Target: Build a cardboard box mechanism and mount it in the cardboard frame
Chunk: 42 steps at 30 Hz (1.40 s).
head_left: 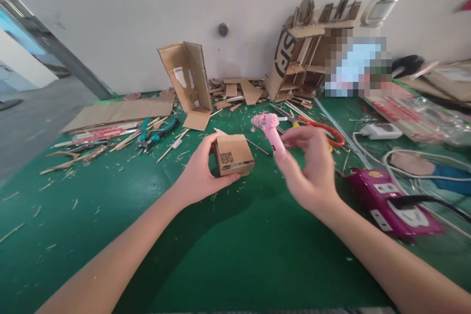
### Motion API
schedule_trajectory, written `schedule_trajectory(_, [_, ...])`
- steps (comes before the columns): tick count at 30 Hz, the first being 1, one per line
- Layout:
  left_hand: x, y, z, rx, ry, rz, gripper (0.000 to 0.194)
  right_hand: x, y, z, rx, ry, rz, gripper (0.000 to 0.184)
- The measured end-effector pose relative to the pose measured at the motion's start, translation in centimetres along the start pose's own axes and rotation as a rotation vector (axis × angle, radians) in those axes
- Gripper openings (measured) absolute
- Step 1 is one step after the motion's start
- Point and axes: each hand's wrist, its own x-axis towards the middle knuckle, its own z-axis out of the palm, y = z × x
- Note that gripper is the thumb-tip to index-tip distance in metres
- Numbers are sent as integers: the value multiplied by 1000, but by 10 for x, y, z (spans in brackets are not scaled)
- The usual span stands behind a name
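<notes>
Holding a small cardboard box (235, 153) over the tabletop (228, 255), left hand (198, 171) gripping it, thumb (227, 181) along the lower edge. Right hand (312, 171) half-curled at the pink glue gun (271, 130); I cannot tell whether it grips. Risk: a loose hold there could let the gun tip, its nozzle (255, 120), if hot, swinging toward my left hand. Squeezing too hard might buckle the box. Orange-handled tool (326, 128) beyond; purple power strip (382, 198) at right.
</notes>
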Motion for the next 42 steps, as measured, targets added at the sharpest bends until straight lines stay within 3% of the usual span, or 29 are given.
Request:
schedule_trajectory(2, [0,-3,0,-6,5,-46,66,5,9,-3,-71,193,206,32])
schedule_trajectory(3, [0,-3,1,-21,3,-63,65,7,15,-2,-102,213,296,39])
schedule_trajectory(5, [-1,-3,2,-54,-3,-92,63,13,31,2,-190,119,346,59])
schedule_trajectory(7, [-2,-2,4,-62,4,-119,63,18,44,9,-276,-17,306,64])
schedule_trajectory(10, [-3,0,4,-24,20,-135,66,23,53,16,-380,-219,252,42])
schedule_trajectory(13, [-3,-1,3,6,43,-145,83,25,50,16,-393,-215,282,24])
schedule_trajectory(15, [-2,-3,2,41,64,-148,84,26,43,11,-294,-123,356,20])
schedule_trajectory(17, [-2,-4,1,102,92,-145,69,25,34,5,-54,-79,454,16])
schedule_trajectory(20, [-1,-6,0,156,144,-133,55,24,18,-3,401,-161,535,18])
schedule_trajectory(23, [0,-7,-1,178,185,-105,50,20,6,-6,523,-271,518,23])
schedule_trajectory(34, [2,-8,-2,244,200,-64,48,13,5,-16,404,-644,370,30])
schedule_trajectory(38, [3,-8,-3,289,238,-45,48,10,6,-19,295,-707,338,26])
schedule_trajectory(42, [4,-9,-3,337,258,-1,45,10,4,-16,193,-728,203,26])
